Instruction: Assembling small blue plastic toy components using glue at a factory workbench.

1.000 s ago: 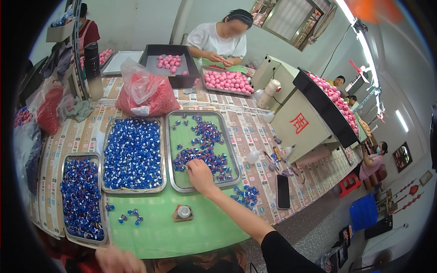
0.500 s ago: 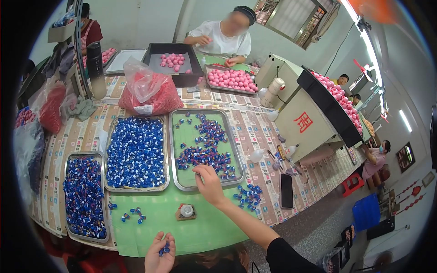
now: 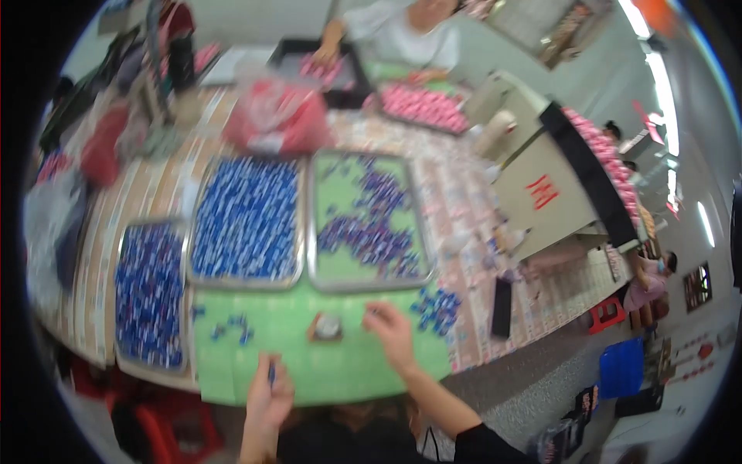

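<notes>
The picture is blurred by motion. My left hand (image 3: 267, 396) is raised over the near edge of the green mat (image 3: 309, 367), pinching a small blue wrapped piece (image 3: 272, 376). My right hand (image 3: 391, 331) rests on the mat with its fingers curled, next to a small round white thing on a brown base (image 3: 327, 326). The blur hides whether those fingers hold anything. Just beyond it is a metal tray (image 3: 311, 232) with scattered blue pieces (image 3: 375, 232). A loose heap of blue pieces (image 3: 437, 305) lies to the right of that hand.
Two more trays (image 3: 188, 232) (image 3: 120, 294) are packed with blue pieces. A few loose ones (image 3: 232, 329) lie on the mat. A dark phone (image 3: 501, 308) lies at right. A red bag (image 3: 278, 116), pink sweets (image 3: 421, 104) and a person (image 3: 402, 31) are across the table.
My right hand has drawn back from the right tray's near edge onto the green mat. My left hand has risen higher into view with the blue piece. The view has tilted downward.
</notes>
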`<state>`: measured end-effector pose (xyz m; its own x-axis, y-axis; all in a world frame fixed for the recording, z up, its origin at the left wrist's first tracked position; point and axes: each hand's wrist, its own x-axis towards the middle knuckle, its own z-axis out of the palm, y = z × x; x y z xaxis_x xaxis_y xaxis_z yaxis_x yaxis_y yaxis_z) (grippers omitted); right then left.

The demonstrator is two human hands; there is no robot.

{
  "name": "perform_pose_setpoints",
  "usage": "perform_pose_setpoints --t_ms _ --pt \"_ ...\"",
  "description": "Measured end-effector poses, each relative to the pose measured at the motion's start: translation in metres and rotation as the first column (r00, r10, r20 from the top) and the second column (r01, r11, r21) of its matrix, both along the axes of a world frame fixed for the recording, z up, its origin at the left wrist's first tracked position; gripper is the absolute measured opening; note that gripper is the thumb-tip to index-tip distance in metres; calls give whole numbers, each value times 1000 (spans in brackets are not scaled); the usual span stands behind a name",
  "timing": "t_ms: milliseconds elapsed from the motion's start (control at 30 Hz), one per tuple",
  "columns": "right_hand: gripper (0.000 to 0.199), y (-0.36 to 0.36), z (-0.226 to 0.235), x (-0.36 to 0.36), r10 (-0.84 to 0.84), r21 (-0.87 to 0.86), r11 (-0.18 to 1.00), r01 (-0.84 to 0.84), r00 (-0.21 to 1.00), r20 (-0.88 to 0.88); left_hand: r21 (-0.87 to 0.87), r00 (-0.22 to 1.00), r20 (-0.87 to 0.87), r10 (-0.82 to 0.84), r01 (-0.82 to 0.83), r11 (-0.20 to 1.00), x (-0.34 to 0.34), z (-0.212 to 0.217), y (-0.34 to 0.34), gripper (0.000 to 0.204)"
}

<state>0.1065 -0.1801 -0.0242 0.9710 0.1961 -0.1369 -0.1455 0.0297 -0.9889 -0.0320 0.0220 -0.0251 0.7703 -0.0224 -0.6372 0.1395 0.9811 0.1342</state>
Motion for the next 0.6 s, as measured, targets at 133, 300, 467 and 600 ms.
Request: perform_pose_setpoints --t_ms 133,300,467,600 --pt "30 -10 11 -5 37 23 999 -35 995 -96 -117 970 226 89 -64 991 34 22 -5 32" --pt "23 -10 20 -8 59 119 992 -45 992 -114 -68 954 297 39 -19 998 44 17 -5 34" --pt "22 4 27 -18 135 83 989 -124 982 -135 -26 936 352 7 2 1000 32 7 -6 33" --pt "24 7 27 -11 219 -58 974 -221 975 -26 106 962 265 -63 36 994 31 11 -9 31"
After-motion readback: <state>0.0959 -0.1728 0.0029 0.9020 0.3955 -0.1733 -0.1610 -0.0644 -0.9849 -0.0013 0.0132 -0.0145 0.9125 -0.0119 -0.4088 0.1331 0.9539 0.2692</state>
